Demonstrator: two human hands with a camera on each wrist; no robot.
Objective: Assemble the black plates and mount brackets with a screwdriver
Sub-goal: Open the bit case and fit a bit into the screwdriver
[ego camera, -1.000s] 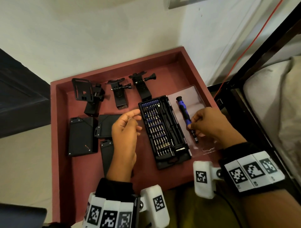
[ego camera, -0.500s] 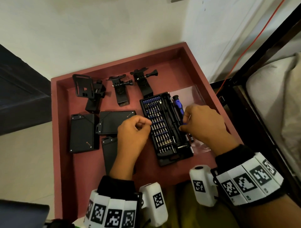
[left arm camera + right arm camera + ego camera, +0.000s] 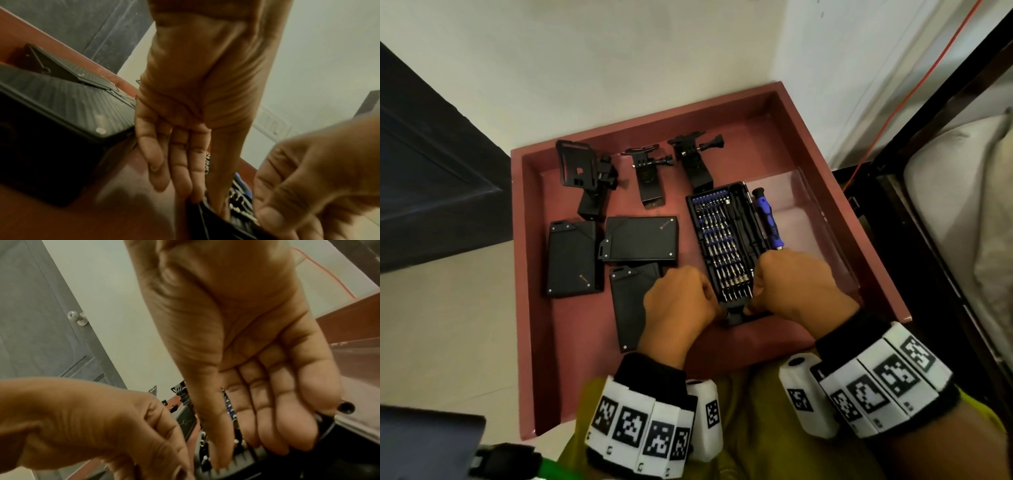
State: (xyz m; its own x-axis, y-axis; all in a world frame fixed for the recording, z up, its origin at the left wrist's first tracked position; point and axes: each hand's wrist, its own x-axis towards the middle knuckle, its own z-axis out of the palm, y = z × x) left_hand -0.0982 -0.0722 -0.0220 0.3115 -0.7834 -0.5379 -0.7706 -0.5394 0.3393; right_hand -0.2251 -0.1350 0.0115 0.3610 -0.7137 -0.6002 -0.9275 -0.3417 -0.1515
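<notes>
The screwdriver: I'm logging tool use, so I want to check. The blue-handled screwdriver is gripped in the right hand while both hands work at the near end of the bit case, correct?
Not quite. In the head view the blue-handled screwdriver lies on the clear lid beside the bit case, gripped by neither hand. The left hand and right hand are indeed both at the case's near end.

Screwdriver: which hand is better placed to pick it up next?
Right, probably. The right hand sits at the bit case's near end, directly below the blue screwdriver; the left hand is across the case, beside the plates.
</notes>
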